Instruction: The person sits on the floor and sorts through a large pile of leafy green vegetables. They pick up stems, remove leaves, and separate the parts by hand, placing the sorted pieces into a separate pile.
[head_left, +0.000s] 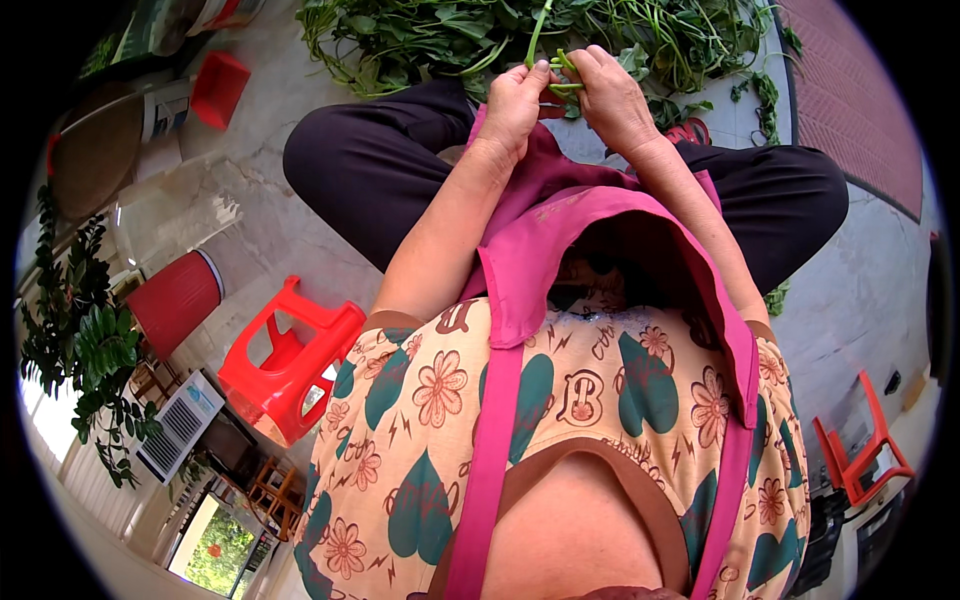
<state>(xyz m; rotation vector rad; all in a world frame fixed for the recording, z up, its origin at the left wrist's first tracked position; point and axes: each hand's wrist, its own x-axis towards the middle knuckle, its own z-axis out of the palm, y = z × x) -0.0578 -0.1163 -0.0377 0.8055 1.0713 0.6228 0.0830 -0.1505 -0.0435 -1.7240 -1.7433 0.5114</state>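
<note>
My left hand (516, 100) and my right hand (610, 92) meet close together above my knees, both pinching a thin green vegetable stem (562, 75). The stem runs up from my fingers toward the top edge. Beyond my hands a large heap of leafy green stalks (480, 35) lies spread over the pale floor. My legs in dark trousers (370, 170) bend out to both sides, and a pink apron (560, 230) covers my lap.
A red plastic stool (285, 360) stands at my left, a red bucket (175, 298) farther left, and a small red tub (220, 88) at the upper left. Another red stool (860, 450) sits at the right. Potted plants (85, 350) line the left rim.
</note>
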